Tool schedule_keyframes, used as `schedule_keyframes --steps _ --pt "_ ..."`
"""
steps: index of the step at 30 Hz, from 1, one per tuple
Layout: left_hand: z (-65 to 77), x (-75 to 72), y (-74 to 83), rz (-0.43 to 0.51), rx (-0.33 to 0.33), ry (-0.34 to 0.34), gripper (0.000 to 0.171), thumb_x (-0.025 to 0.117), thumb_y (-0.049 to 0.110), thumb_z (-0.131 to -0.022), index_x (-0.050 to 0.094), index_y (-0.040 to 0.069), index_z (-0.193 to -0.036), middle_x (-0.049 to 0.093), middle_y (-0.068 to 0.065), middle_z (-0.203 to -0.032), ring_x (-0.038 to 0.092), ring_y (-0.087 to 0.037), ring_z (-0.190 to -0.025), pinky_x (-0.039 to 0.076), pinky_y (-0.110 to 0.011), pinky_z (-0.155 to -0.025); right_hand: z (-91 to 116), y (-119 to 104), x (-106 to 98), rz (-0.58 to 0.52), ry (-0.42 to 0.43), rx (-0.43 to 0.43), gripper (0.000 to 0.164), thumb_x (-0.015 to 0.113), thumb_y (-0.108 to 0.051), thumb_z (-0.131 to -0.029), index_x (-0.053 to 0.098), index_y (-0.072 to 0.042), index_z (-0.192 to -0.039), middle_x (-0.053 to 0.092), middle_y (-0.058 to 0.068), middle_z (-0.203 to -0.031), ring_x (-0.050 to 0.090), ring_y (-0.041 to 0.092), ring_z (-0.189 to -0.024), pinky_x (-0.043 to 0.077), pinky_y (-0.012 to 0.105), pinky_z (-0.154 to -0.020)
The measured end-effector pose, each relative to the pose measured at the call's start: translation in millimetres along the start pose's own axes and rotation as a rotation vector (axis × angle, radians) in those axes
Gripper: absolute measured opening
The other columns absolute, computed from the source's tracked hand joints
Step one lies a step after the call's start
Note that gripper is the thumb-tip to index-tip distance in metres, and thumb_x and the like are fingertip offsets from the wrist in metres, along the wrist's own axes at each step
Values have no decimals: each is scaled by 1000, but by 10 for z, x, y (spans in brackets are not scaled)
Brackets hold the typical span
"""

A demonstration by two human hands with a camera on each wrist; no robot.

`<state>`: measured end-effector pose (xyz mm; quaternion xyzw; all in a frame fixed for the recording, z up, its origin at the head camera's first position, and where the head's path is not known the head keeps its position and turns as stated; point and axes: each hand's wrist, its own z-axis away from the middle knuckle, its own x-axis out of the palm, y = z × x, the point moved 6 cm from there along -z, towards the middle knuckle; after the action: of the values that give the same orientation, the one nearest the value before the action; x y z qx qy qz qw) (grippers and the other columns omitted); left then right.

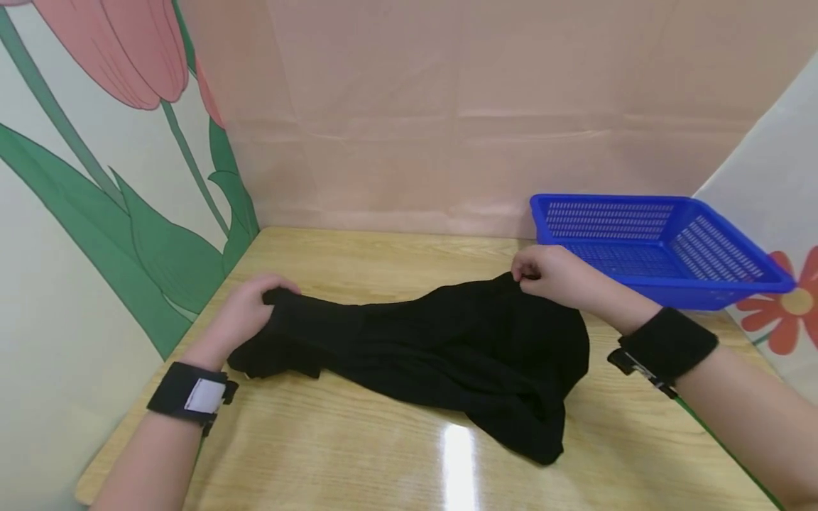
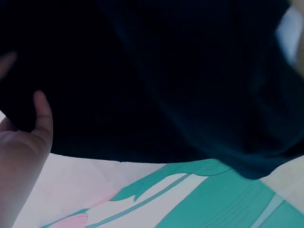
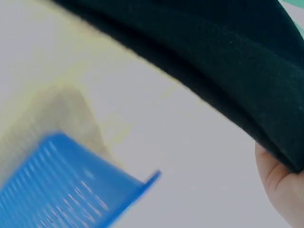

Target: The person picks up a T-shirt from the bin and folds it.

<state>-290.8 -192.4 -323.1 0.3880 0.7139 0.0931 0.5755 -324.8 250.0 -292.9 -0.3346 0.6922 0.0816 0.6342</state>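
Observation:
A black cloth garment [image 1: 441,341] stretches sideways over the wooden table between both hands, its folds running lengthwise. At its narrower left end my left hand [image 1: 246,312] grips the cloth; the left wrist view shows the thumb and fingers at the dark fabric [image 2: 133,80]. My right hand [image 1: 552,273] pinches the upper edge near the wider right end, fingertips curled in. From the right wrist view, a double edge of the garment [image 3: 218,57] runs down to the right hand [image 3: 285,192]. The lower right corner of the garment droops toward the front of the table.
A blue plastic basket [image 1: 603,220] with slotted walls stands at the back right, just behind my right hand. The wooden table [image 1: 358,447] meets a pink-beige backdrop [image 1: 396,177] behind and a flower-print sheet [image 1: 83,284] at the left. Both wrists wear black straps.

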Motion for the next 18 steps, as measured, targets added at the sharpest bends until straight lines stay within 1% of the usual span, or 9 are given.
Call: schedule_keyframes --steps 3,5,8,10,12,14,15,16,18 --pt "-40 -50 70 27 20 8 18 63 -8 -87 68 3 -100 64 -14 -102 57 -31 -100 43 -48 -92 -3 -66 -80 131 4 -21 15 73 2 -81 69 -4 -94 60 3 -83 56 21 -77 50 41 -71" --pt "-67 -103 125 37 52 39 20 63 -13 -83 66 0 -98 64 -15 -98 56 -32 -96 42 -48 -90 -5 -108 -121 198 -7 -23 16 75 0 -80 70 0 -96 61 6 -86 59 24 -80 51 44 -75" --pt "-110 -169 198 3 97 88 24 67 -18 -77 64 -2 -95 63 -17 -94 56 -34 -92 43 -50 -88 2 -158 -170 264 -3 -39 11 75 -1 -80 72 0 -91 60 7 -85 60 24 -79 52 44 -73" --pt "-144 -208 246 -39 129 122 24 68 -19 -76 63 -4 -94 63 -19 -91 57 -36 -89 44 -51 -85 15 -174 -216 282 37 -53 7 74 1 -80 72 -1 -86 58 6 -81 58 22 -74 52 43 -69" --pt "-192 -238 273 -70 138 151 18 69 -14 -80 64 -4 -93 64 -19 -89 59 -35 -86 46 -51 -82 28 -178 -275 299 89 -63 6 73 3 -80 72 -2 -83 57 5 -79 57 21 -71 51 42 -66" --pt "-249 -280 290 -93 140 184 10 69 -7 -85 66 -4 -94 66 -19 -87 62 -35 -85 48 -50 -79 39 -169 -343 308 122 -48 5 72 3 -82 71 -1 -85 57 7 -79 57 23 -71 51 43 -66" --pt "-281 -306 291 -96 129 200 5 68 -2 -88 67 -4 -93 66 -19 -87 63 -35 -85 48 -50 -78 38 -161 -378 312 128 -34 5 72 3 -82 71 0 -86 59 9 -80 59 25 -73 52 44 -68" --pt "-313 -337 285 -95 107 214 6 66 2 -92 67 -4 -93 66 -19 -86 62 -35 -83 48 -49 -76 33 -152 -412 312 122 -14 7 72 2 -83 70 1 -90 62 11 -83 61 28 -76 52 46 -70" --pt "-370 -409 270 -79 48 238 17 62 13 -97 67 -4 -94 65 -19 -85 60 -33 -82 47 -47 -74 25 -120 -478 307 85 39 15 69 1 -86 68 5 -100 65 19 -93 62 36 -87 50 50 -78"
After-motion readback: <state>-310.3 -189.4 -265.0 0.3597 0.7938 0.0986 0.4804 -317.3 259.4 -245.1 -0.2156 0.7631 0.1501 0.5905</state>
